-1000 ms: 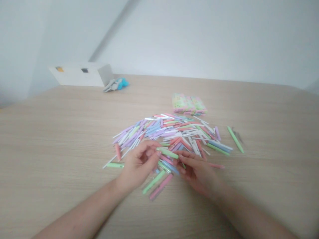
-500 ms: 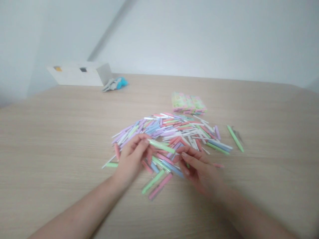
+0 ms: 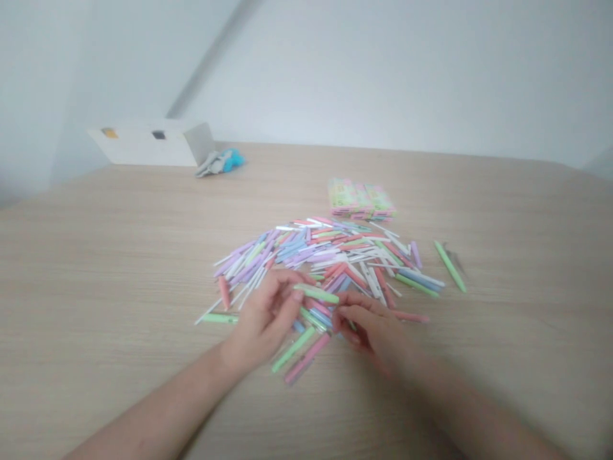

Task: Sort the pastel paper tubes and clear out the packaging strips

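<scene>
Head view: at far left on the wooden table (image 3: 96, 268) stands a white box (image 3: 153, 142), with a grey and blue bundle (image 3: 220, 161) just beside it. Nearer, the left hand (image 3: 265, 316) pinches a green pen (image 3: 316, 294) between thumb and fingertips, holding it just above the near edge of a pile of pastel pens (image 3: 330, 252). The right hand (image 3: 371, 326) meets the pen's right end with its fingers curled close together; whether they grip it is unclear. Behind the pile lie colourful packs (image 3: 360, 200). A lone green pen (image 3: 449, 266) lies apart at right.
</scene>
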{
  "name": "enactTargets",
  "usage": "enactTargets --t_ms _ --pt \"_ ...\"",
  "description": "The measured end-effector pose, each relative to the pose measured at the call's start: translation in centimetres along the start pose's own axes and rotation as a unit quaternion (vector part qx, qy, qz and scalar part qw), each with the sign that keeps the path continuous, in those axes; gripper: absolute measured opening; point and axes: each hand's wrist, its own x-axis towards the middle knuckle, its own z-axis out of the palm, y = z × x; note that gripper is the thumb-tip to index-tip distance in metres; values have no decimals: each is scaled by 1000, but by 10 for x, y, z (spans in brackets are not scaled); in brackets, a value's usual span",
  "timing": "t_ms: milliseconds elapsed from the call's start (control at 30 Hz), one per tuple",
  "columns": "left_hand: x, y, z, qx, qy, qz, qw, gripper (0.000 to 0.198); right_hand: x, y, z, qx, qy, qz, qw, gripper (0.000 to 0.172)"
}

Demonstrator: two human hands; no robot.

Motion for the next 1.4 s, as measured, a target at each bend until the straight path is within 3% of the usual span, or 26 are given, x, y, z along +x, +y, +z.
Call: enactTargets --t_ms 167,233,367,533,700,967,1233,1400 --pt "-4 -6 2 53 -80 40 995 22 -1 4 1 -94 -46 -6 995 22" --pt "-4 -6 1 57 -71 55 994 24 -1 4 2 -93 -56 5 994 23" --pt "-5 -4 0 68 2 63 996 25 -1 0 3 -27 -38 11 999 14" --pt "-3 -2 3 83 -53 26 995 18 -2 -5 5 9 -50 -26 998 25" --pt "3 5 4 6 7 -34 999 14 -1 -3 3 36 -4 -60 998 20" --pt "3 2 3 57 -80 -3 995 17 -6 -9 6 14 19 -90 996 21" --pt "4 -3 7 73 -91 26 993 15 -9 -8 6 -21 -8 -103 994 19" --pt "4 2 8 58 -63 -9 996 17 -8 -10 7 77 -15 -90 993 18"
